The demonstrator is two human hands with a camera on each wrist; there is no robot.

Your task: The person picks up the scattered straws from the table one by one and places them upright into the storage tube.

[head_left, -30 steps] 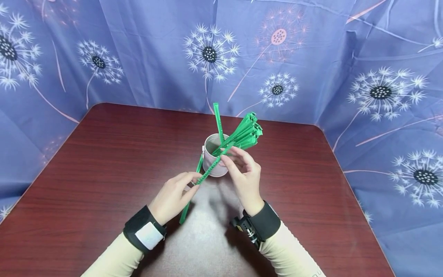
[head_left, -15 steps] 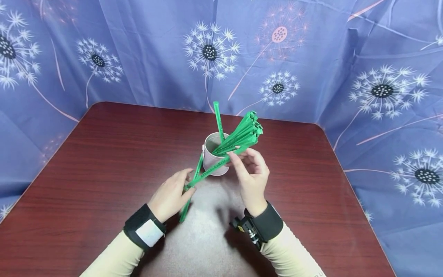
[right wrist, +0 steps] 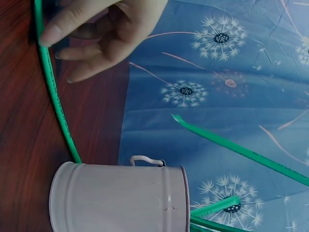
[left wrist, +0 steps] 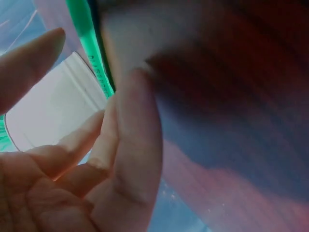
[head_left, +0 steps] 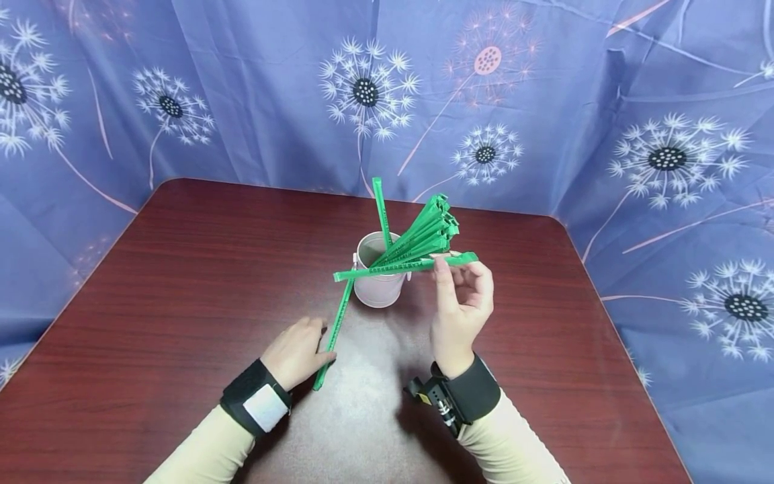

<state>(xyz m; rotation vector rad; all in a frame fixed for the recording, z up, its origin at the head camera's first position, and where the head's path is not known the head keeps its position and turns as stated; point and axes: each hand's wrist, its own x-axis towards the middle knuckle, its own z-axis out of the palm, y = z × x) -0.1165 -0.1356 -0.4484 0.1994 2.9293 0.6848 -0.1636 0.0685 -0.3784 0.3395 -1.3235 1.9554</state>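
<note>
My right hand pinches one end of a green paper-wrapped straw, which lies almost level across the front of a small pale metal bucket. Its other end is free; in the right wrist view this straw slants at the right. A second wrapped straw rests at the bucket's left side and runs down toward me. My left hand is low beside that straw, its thumb over the lower part and its fingers spread apart on the left. In the left wrist view, fingertips overlap the straw.
Inside the bucket stand a thick bunch of similar wrapped straws, leaning right, and a lone straw near the back. All this is on a dark red wooden table, with a blue dandelion-print cloth hanging behind.
My left hand has let go of the held straw's end and come down beside the other straw. My right hand has moved right, turning its straw from steeply slanted to nearly level.
</note>
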